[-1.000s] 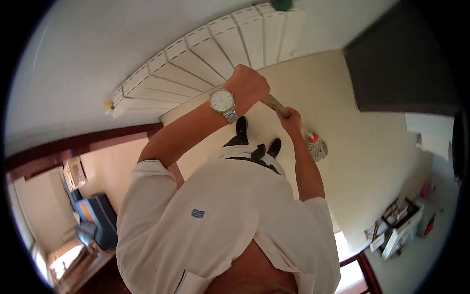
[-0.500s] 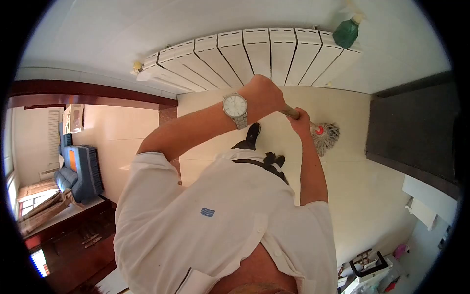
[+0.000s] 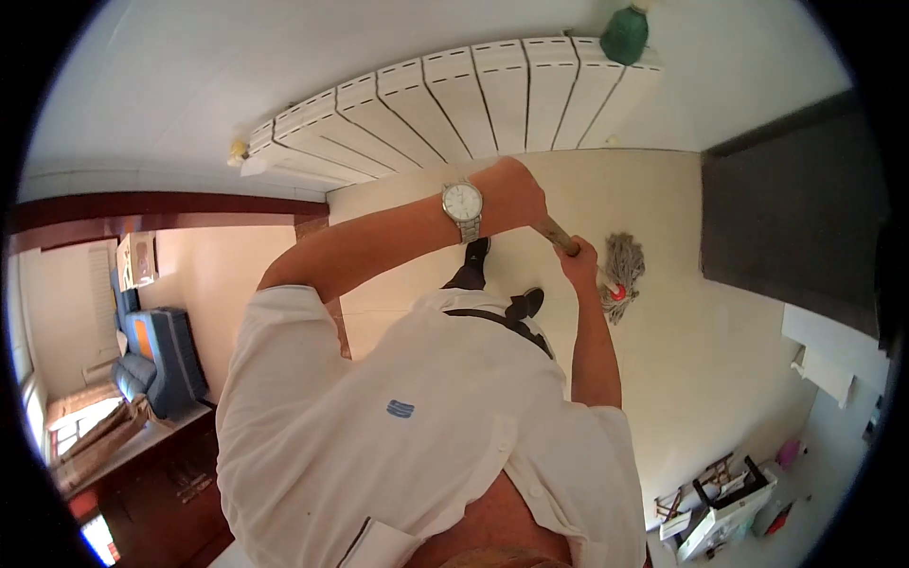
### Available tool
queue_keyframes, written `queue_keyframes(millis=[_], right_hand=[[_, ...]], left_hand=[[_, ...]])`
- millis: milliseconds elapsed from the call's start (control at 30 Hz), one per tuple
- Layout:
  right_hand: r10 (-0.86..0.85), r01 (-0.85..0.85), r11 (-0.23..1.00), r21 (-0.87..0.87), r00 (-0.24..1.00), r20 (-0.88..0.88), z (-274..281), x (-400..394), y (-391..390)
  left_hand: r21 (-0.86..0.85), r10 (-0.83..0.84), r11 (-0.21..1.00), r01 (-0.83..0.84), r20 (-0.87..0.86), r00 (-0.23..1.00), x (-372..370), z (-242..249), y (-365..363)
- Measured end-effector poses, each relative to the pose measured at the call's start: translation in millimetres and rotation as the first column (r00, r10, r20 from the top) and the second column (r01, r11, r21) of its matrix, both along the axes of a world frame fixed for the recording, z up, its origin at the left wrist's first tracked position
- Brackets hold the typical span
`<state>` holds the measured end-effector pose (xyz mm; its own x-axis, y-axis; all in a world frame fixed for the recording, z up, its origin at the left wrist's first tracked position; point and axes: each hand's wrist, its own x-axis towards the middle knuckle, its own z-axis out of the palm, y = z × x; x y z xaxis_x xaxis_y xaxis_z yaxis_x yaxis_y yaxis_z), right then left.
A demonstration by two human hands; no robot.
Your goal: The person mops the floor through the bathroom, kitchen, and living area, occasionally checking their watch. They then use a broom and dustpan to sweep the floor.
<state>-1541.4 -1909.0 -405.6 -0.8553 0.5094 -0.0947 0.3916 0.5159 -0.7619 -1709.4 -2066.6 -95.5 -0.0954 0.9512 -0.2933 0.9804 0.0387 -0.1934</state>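
Note:
My left hand (image 3: 511,192), with a silver watch on its wrist, is closed around the upper end of a mop handle (image 3: 557,234). Lower on the same handle, my right hand (image 3: 579,265) is wrapped round it. The handle slants down to the right, partly hidden by my right hand and forearm. Its grey string mop head (image 3: 623,275), with a red fitting, lies on the pale tiled floor (image 3: 663,199) to the right of my right hand. My dark shoes show below my left hand.
A white radiator (image 3: 454,109) runs along the wall ahead, with a green bottle (image 3: 625,36) at its right end. A dark cabinet (image 3: 786,194) stands to the right. Left are a doorway and a blue sofa (image 3: 166,355). A rack (image 3: 724,506) holds items at lower right.
The mop head has turned, its strands now spreading away ahead of the red fitting. My right hand has come closer to my body. The view has shifted, with radiator and cabinet further left.

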Motion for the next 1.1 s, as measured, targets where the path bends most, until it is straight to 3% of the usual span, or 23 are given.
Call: queue_keyframes(millis=[67,133,233,333,400,467,600,700,833,933,967,1100], right_hand=[[-0.038,0.039,0.999,-0.020,0.997,0.061,1.1,26.4,3.6],[-0.034,0.055,0.996,-0.065,0.957,0.287,12.3,50.8,6.5],[-0.117,0.128,0.991,-0.029,0.960,0.256,5.6,95.4,1.6],[-0.205,0.233,0.970,-0.069,0.937,0.282,-7.4,139.4,-5.9],[-0.263,0.271,0.963,-0.002,0.936,0.233,-12.9,170.6,-14.8],[-0.299,0.303,0.952,0.032,0.906,0.300,-16.6,201.4,-24.0],[-0.434,0.463,0.885,-0.036,0.853,0.291,-16.8,254.6,-48.4],[-0.501,0.542,0.839,-0.044,0.803,0.323,-11.1,283.0,-66.6],[-0.560,0.593,0.800,-0.094,0.793,0.240,-15.6,317.7,-91.3],[-0.563,0.642,0.753,-0.143,0.742,0.364,-16.8,333.8,-109.4],[-0.549,0.642,0.748,-0.168,0.741,0.386,-18.7,338.7,-113.6],[-0.494,0.615,0.752,-0.237,0.764,0.414,-13.4,328.4,-121.5]], left_hand=[[0.021,-0.052,0.998,0.051,0.044,0.998,9.3,-16.4,8.8],[0.044,-0.109,0.993,0.106,0.088,0.990,20.0,-28.8,19.8],[0.079,-0.199,0.979,0.189,0.147,0.969,37.1,-49.5,37.6],[0.235,-0.300,0.940,0.247,0.227,0.926,56.7,-77.0,55.1],[0.194,-0.326,0.942,0.274,0.331,0.885,75.1,-88.7,67.6],[0.162,-0.354,0.935,0.316,0.349,0.868,96.6,-98.3,78.6],[0.093,-0.446,0.890,0.445,0.376,0.812,139.5,-107.4,98.5],[0.139,-0.535,0.839,0.526,0.389,0.750,171.6,-126.6,110.9],[0.156,-0.581,0.801,0.577,0.431,0.690,215.1,-134.4,120.7],[0.067,-0.550,0.807,0.587,0.448,0.705,238.8,-130.5,121.6],[-0.071,-0.492,0.812,0.579,0.451,0.745,244.7,-120.9,123.0],[-0.032,-0.460,0.856,0.516,0.406,0.789,246.2,-121.4,107.8]])
